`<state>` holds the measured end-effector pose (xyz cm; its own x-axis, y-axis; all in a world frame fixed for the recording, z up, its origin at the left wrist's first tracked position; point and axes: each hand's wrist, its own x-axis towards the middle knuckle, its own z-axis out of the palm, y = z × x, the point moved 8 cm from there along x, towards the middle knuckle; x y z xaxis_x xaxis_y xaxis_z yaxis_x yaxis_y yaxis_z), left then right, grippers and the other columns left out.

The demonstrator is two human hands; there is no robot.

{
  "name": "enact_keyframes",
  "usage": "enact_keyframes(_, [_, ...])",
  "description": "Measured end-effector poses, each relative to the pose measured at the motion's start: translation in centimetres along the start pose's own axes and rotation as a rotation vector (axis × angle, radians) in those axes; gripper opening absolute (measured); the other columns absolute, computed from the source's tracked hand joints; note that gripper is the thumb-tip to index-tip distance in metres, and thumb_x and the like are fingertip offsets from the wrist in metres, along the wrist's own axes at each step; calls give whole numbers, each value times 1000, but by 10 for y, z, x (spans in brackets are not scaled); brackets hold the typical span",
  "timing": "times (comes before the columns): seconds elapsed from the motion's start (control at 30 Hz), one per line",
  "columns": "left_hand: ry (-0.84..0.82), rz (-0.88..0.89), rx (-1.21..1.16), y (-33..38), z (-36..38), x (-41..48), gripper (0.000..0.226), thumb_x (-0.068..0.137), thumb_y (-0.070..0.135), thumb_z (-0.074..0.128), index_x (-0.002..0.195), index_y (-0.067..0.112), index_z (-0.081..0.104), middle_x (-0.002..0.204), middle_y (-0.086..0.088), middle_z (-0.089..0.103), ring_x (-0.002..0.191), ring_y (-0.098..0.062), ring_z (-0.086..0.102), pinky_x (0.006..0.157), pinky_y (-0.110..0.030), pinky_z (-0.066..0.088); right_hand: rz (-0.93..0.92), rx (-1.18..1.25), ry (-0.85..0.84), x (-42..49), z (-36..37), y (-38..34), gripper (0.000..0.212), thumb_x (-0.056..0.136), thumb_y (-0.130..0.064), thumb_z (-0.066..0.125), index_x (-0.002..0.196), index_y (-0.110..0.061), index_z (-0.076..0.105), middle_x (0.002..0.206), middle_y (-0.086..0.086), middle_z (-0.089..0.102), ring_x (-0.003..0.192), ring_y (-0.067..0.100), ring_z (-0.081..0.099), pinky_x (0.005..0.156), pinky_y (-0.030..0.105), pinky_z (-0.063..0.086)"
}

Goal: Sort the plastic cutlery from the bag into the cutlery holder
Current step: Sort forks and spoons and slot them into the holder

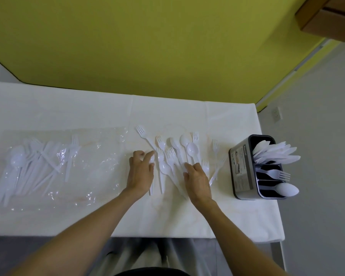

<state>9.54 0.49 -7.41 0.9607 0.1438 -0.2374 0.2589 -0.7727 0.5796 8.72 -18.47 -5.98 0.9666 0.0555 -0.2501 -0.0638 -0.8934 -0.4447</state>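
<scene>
White forks and spoons are lying in a loose pile [177, 154] on the table [68, 108]. The left hand [140, 172] is pinching a spoon at the pile's left edge. The right hand [197, 178] is pressing flat on the pile, holding nothing. More cutlery is sitting in the clear bag [48, 166] at left. The holder [253, 168] is standing at right, holding knives, forks and a spoon.
</scene>
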Motion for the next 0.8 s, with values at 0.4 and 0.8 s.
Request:
enact_keyframes(0.4, [64, 381, 92, 42, 17, -40, 32, 91, 13, 59, 122, 21, 57, 127, -3, 48, 115, -24, 45, 91, -38, 50, 123, -46, 142, -1, -17, 28, 36, 96, -9, 52, 131, -15, 52, 115, 11, 55, 103, 29, 53, 75, 34, 49])
enact_keyframes(0.8, [50, 402, 102, 40, 27, -41, 28, 91, 13, 58, 117, 22, 60, 128, -2, 50, 119, -19, 38, 96, -35, 46, 449, 25, 254, -22, -29, 69, 35, 92, -39, 59, 108, -11, 47, 102, 10, 59, 81, 29, 61, 61, 36, 50])
